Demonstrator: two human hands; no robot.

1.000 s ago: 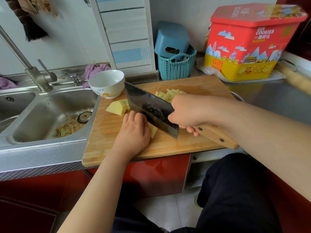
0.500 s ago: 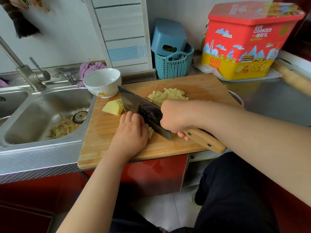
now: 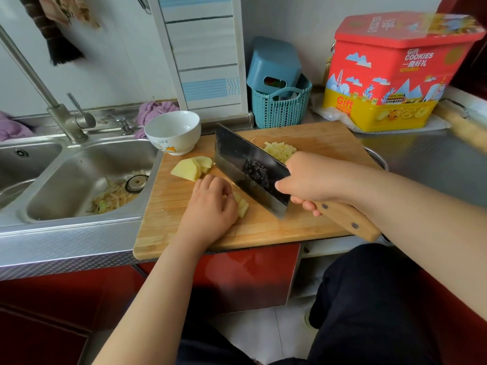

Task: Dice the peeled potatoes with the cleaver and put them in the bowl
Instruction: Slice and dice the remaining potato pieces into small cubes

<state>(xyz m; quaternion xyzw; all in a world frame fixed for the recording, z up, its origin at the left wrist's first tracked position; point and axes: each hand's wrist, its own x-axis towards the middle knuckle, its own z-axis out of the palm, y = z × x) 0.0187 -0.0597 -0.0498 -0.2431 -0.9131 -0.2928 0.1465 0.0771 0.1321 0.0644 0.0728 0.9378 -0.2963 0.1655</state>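
Potato (image 3: pixel 243 206) is pinned under the curled left hand (image 3: pixel 210 206). Cleaver (image 3: pixel 250 169) is gripped by the right hand (image 3: pixel 313 184), blade just right of it, bowl (image 3: pixel 172 131) still unfilled.

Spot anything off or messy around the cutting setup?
Two things: the cutting board overhangs the counter's front edge, and vegetable scraps lie around the sink drain. The bowl looks empty; nothing seems spilled or damaged.

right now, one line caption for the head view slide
Right hand chops potato with cleaver, left hand steadying it.
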